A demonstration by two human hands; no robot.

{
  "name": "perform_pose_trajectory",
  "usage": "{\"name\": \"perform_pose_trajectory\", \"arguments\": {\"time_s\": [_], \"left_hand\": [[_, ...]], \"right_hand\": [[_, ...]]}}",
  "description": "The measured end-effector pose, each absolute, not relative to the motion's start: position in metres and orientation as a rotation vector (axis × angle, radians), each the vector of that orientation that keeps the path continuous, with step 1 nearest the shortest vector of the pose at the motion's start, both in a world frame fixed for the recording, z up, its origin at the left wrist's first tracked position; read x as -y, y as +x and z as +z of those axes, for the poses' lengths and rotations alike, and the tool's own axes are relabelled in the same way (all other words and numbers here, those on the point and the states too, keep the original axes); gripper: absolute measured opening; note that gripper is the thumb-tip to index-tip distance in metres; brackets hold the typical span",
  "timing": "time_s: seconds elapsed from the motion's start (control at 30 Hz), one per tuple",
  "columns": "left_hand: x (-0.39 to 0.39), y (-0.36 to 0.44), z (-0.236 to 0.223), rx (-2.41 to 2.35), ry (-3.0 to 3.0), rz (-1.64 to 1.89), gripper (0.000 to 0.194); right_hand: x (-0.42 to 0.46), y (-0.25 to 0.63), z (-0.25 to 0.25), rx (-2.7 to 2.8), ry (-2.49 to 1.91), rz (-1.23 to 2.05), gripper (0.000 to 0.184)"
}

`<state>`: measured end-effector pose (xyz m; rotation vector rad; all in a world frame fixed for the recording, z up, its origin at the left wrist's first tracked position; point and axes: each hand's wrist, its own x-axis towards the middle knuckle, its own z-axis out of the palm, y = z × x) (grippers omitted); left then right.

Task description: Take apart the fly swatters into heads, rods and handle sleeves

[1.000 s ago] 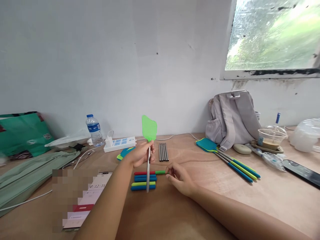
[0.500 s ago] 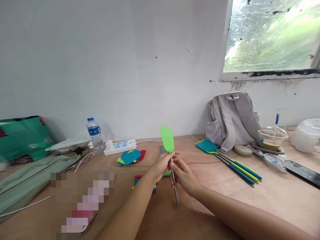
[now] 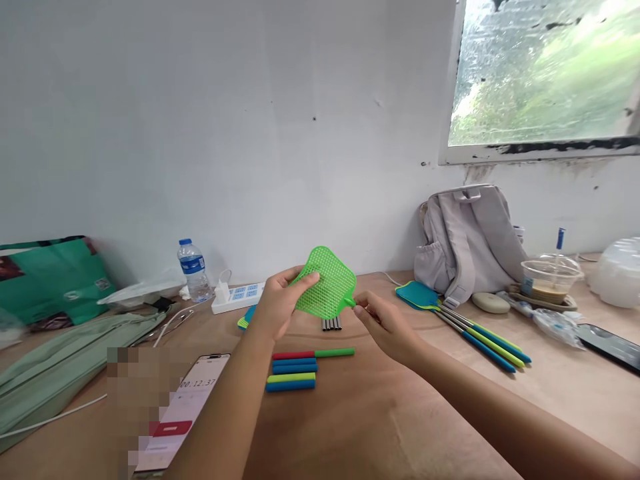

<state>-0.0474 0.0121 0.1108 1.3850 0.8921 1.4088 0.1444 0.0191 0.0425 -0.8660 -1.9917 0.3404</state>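
Note:
A green mesh fly swatter head (image 3: 327,285) is raised above the table, its face toward me. My left hand (image 3: 280,303) grips its left edge, thumb across the mesh. At the neck on the right, the fingers of my right hand (image 3: 384,325) are pinched; whether a metal rod is still joined there is hidden. Behind and below the head lie several metal tubes (image 3: 332,325). Nearer me sit a red handle (image 3: 294,355), a green handle (image 3: 335,353), blue handles (image 3: 295,366) and a yellow handle (image 3: 291,378). My left arm partly covers blue swatter heads (image 3: 246,319).
Several assembled fly swatters (image 3: 473,330) lie to the right, before a grey backpack (image 3: 463,233). Farther right are a drink cup (image 3: 547,283) and a dark phone (image 3: 610,345). On the left stand a water bottle (image 3: 193,270), a power strip (image 3: 235,300) and a phone showing a timer (image 3: 183,400).
The swatter head has turned from edge-on to face-on. My left hand has moved from its neck to its left edge. The metal rod seen below my hands no longer shows.

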Motion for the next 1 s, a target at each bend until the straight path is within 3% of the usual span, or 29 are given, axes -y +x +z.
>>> {"name": "perform_pose_trajectory", "arguments": {"time_s": [0.17, 0.27, 0.5, 0.8, 1.0], "left_hand": [[0.017, -0.068, 0.133, -1.271, 1.968, 0.906, 0.025], [0.033, -0.076, 0.144, -1.262, 2.15, 0.66, 0.023], [0.046, -0.082, 0.151, -1.107, 2.52, 0.564, 0.028], [0.036, -0.075, 0.148, -0.971, 2.6, 0.556, 0.021], [0.039, -0.073, 0.148, -0.935, 2.671, 0.539, 0.023]], "right_hand": [[-0.006, 0.153, 0.057, 2.225, -0.781, -0.049, 0.016], [0.003, 0.157, 0.068, 2.382, -0.69, -0.043, 0.021], [0.008, 0.16, 0.088, 2.554, -0.524, 0.382, 0.025], [-0.011, 0.173, 0.085, 2.51, -0.646, 1.148, 0.033], [-0.007, 0.183, 0.093, 2.478, -0.679, 1.342, 0.031]]}}
